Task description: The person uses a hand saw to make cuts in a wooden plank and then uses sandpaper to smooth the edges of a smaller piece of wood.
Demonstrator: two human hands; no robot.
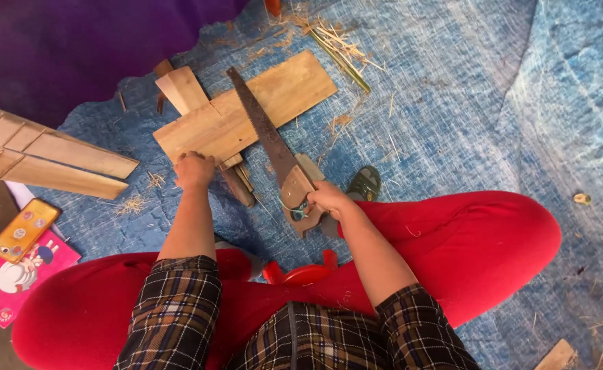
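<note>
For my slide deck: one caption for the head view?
Right hand grips a handsaw across a wooden board; left hand steadies it.

Your saw lies across the plank; left of the plank, slats; nearer you, a phone.

Bright even daylight, soft shadows — sharp centre; slight wide-angle stretch at edges

Right hand hides saw handle grip; wooden slat panel cut by left edge; sawn groove too small to tell.
</note>
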